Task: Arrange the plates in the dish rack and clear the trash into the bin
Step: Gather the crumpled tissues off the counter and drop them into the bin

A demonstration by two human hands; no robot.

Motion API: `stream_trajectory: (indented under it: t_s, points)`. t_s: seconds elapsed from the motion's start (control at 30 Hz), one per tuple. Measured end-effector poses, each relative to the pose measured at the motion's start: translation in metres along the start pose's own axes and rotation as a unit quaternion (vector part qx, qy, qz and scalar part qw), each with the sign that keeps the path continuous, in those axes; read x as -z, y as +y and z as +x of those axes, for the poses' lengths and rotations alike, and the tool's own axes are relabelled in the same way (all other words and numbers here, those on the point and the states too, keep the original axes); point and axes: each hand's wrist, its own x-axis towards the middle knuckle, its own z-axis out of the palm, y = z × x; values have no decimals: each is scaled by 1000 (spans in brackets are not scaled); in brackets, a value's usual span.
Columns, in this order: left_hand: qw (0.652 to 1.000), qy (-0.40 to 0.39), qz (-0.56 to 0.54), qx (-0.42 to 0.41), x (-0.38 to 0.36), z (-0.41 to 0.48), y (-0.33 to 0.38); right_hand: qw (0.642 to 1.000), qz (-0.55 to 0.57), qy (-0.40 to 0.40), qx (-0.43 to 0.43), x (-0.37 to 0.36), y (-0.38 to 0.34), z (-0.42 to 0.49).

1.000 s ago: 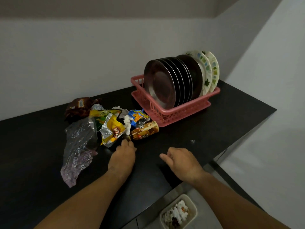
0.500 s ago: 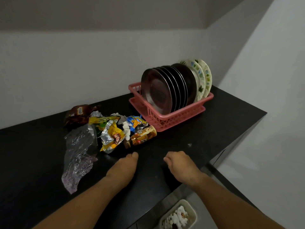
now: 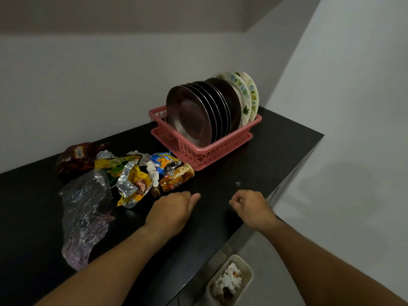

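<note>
Head view: a black counter (image 3: 276, 155) set against pale walls carries a pink dish rack (image 3: 212, 149) at its far right, in which a row of dark metal plates (image 3: 192, 117) stands on edge, with two patterned white plates (image 3: 245, 96) upright behind them. To the left of the rack lies a heap of trash (image 3: 132, 173): a brown wrapper, yellow and silver foil packets, a blue packet, a crumpled white tissue, a brown paper cup on its side, and a clear plastic bag (image 3: 85, 219) spread toward the near edge. The left hand (image 3: 171, 212) rests knuckles-up beside the heap, fingers curled under, thumb extended; whether it pinches anything cannot be told. The right hand (image 3: 251, 207) hovers near the counter edge, fingers loosely curled and holding nothing visible. Below the counter stands a pale bin (image 3: 247, 268) containing crumpled scraps.
</note>
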Motion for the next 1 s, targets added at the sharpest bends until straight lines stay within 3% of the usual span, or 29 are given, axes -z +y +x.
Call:
stream_trajectory:
  t_s: [0.3, 0.77, 1.0]
  points:
    - [999, -20, -25, 29, -12, 22, 26, 999, -47, -15, -19, 27, 24, 68]
    - [994, -6, -4, 106, -38, 32, 67, 992, -100, -33, 75, 25, 51, 101]
    - [985, 50, -26, 165, -30, 26, 72, 996, -8, -41, 75, 34, 58, 90]
